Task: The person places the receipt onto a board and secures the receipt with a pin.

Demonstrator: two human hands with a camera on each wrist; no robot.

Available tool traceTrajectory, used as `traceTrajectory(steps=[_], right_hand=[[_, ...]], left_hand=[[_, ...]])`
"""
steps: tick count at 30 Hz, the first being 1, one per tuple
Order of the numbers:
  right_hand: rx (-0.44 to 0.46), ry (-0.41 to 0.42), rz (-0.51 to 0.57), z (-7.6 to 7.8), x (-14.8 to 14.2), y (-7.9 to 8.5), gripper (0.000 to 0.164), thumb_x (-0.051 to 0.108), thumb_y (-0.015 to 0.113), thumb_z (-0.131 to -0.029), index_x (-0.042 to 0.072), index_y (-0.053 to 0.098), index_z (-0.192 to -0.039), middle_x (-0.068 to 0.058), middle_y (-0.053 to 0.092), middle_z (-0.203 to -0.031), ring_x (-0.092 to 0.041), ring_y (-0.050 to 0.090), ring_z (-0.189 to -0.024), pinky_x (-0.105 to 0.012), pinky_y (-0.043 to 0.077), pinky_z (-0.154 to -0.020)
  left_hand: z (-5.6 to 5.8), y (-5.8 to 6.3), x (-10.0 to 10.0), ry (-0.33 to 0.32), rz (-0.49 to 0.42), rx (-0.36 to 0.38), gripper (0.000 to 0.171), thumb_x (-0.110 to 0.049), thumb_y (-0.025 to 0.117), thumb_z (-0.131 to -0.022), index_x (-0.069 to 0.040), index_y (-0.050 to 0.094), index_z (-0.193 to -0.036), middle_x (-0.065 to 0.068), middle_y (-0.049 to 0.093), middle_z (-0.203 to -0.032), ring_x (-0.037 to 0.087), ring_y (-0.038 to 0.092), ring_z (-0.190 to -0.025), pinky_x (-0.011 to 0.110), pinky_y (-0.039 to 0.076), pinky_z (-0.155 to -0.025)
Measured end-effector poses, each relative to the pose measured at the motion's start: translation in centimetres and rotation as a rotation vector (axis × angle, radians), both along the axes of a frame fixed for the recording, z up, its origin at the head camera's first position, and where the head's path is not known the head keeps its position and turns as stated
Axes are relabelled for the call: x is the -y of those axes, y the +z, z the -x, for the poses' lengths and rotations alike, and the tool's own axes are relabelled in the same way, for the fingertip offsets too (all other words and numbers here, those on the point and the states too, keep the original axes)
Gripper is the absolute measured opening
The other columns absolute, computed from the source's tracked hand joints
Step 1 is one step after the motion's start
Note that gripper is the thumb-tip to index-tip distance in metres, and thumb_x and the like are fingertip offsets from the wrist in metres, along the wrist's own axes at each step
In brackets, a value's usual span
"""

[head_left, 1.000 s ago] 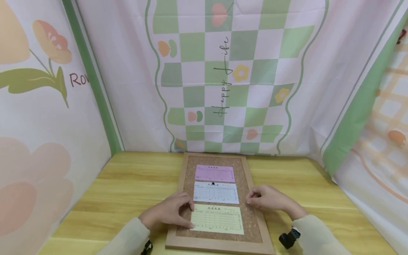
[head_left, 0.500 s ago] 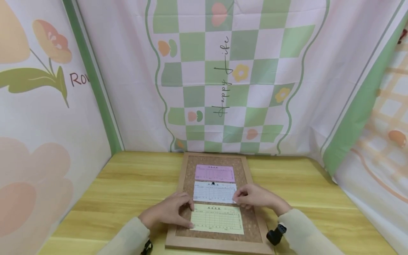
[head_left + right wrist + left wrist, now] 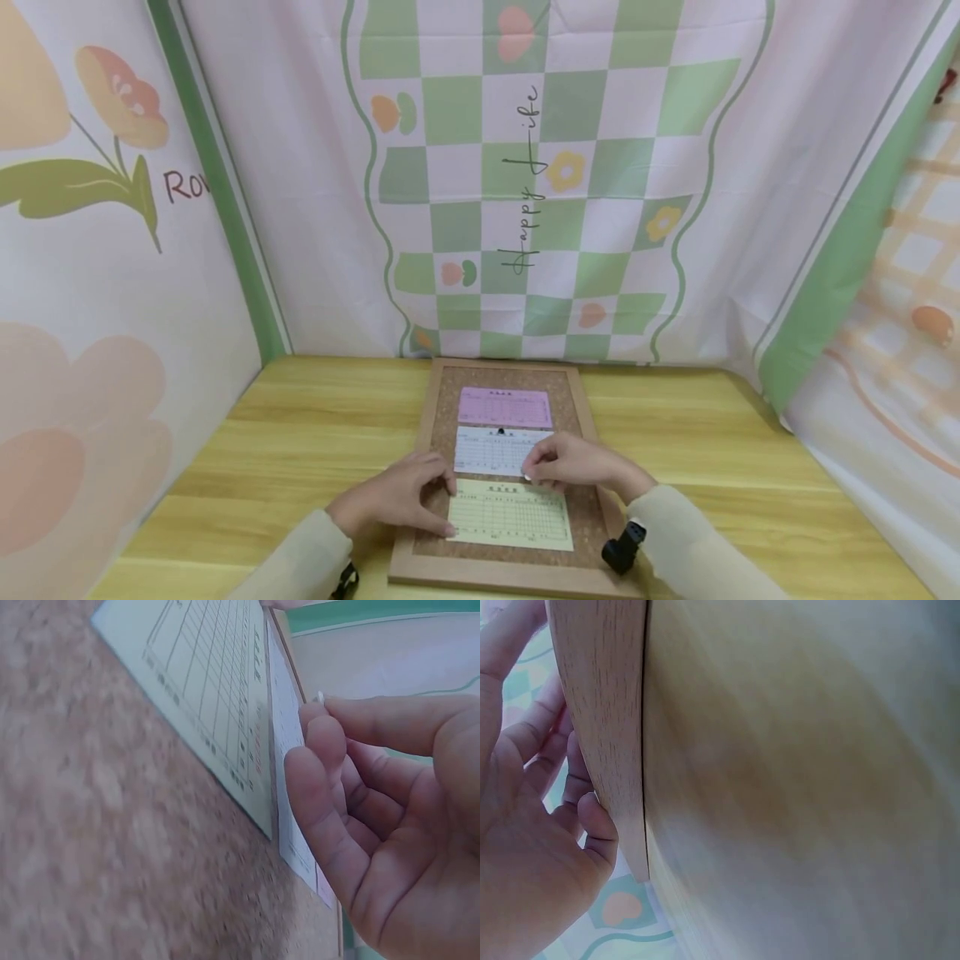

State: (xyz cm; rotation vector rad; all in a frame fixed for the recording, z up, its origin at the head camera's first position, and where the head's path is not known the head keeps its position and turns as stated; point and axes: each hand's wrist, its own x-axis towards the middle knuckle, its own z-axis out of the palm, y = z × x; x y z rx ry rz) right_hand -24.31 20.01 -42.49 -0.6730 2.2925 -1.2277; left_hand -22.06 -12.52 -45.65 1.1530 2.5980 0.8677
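A yellow printed form (image 3: pixel 510 517) lies on the near part of a cork board (image 3: pixel 525 560) with a wooden frame. My left hand (image 3: pixel 401 492) rests at its left edge, thumb and index fingertip touching the paper's two left corners. My right hand (image 3: pixel 577 462) pinches a small white push pin (image 3: pixel 321 697) between thumb and index finger; most of the pin is hidden. This hand hovers over the yellow form's top edge and covers the lower right of a blue form (image 3: pixel 487 452). A black push pin (image 3: pixel 501 431) sits at the blue form's top edge.
A pink form (image 3: pixel 504 407) lies at the board's far end. The board stands on a wood-grain table (image 3: pixel 322 425), its far end close to a patterned curtain (image 3: pixel 525 208). Side curtains hang left and right. Each wrist wears a black camera (image 3: pixel 624 547).
My right hand has moved left from the board's right edge to over the gap between the blue and yellow forms, bringing the white push pin along. My left hand has stayed put.
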Motion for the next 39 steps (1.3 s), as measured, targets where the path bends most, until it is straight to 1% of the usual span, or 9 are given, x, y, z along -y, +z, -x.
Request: traceTrajectory(steps=[5,8,15,22,28,34,39], right_hand=[[0.028,0.017,0.019,0.1,0.7,-0.2,0.013,0.012,0.063,-0.099,0.002,0.072,-0.099,-0.007,0.062,-0.075,-0.015,0.054,-0.066,-0.028,0.049,-0.059],[0.033,0.016,0.017,0.1,1.2,-0.3,0.013,0.012,0.064,-0.098,0.002,0.072,-0.099,-0.007,0.062,-0.074,-0.015,0.055,-0.065,-0.028,0.050,-0.059],[0.016,0.015,-0.013,0.3,2.3,-0.5,0.013,0.014,0.065,-0.098,0.004,0.073,-0.098,-0.007,0.066,-0.074,-0.014,0.059,-0.063,-0.027,0.051,-0.056],[0.032,-0.009,-0.001,0.4,2.9,-1.1,0.012,0.015,0.067,-0.097,0.005,0.073,-0.095,-0.006,0.065,-0.071,-0.013,0.059,-0.060,-0.027,0.050,-0.053],[0.002,-0.013,-0.036,0.6,3.4,-1.3,0.012,0.017,0.068,-0.097,0.007,0.074,-0.095,-0.004,0.066,-0.072,-0.013,0.060,-0.061,-0.030,0.053,-0.055],[-0.019,-0.017,-0.051,0.6,3.7,-1.4,0.012,0.016,0.068,-0.096,0.006,0.074,-0.096,-0.003,0.067,-0.075,-0.013,0.059,-0.061,-0.030,0.052,-0.054],[-0.018,-0.017,-0.051,0.6,3.8,-1.5,0.011,0.015,0.068,-0.096,0.006,0.074,-0.094,-0.003,0.066,-0.074,-0.013,0.057,-0.060,-0.029,0.049,-0.053]], left_hand=[[0.0,0.2,0.0,-0.001,0.001,0.011,0.043,-0.050,0.084,-0.077,-0.025,0.061,-0.103,-0.013,0.052,-0.106,0.009,0.047,-0.100,0.028,0.042,-0.091],[0.0,0.2,0.0,-0.003,0.001,0.008,0.043,-0.050,0.084,-0.077,-0.025,0.061,-0.104,-0.013,0.053,-0.106,0.009,0.047,-0.100,0.028,0.043,-0.091],[0.0,0.3,-0.1,-0.006,0.004,-0.013,0.044,-0.050,0.085,-0.077,-0.024,0.061,-0.103,-0.013,0.053,-0.105,0.009,0.048,-0.100,0.028,0.042,-0.092],[0.0,0.3,-0.2,-0.007,0.004,-0.015,0.043,-0.049,0.085,-0.077,-0.024,0.062,-0.104,-0.013,0.053,-0.105,0.009,0.048,-0.100,0.028,0.042,-0.091],[0.0,0.2,-0.1,-0.001,0.006,-0.017,0.044,-0.049,0.085,-0.076,-0.024,0.062,-0.103,-0.013,0.053,-0.105,0.008,0.047,-0.100,0.028,0.042,-0.092],[0.1,0.1,0.0,-0.010,-0.004,-0.002,0.044,-0.050,0.084,-0.077,-0.024,0.061,-0.104,-0.012,0.053,-0.105,0.009,0.048,-0.100,0.028,0.043,-0.091],[0.2,0.1,0.0,-0.015,-0.003,-0.001,0.043,-0.050,0.084,-0.078,-0.024,0.061,-0.104,-0.012,0.053,-0.105,0.009,0.048,-0.100,0.028,0.043,-0.090]])
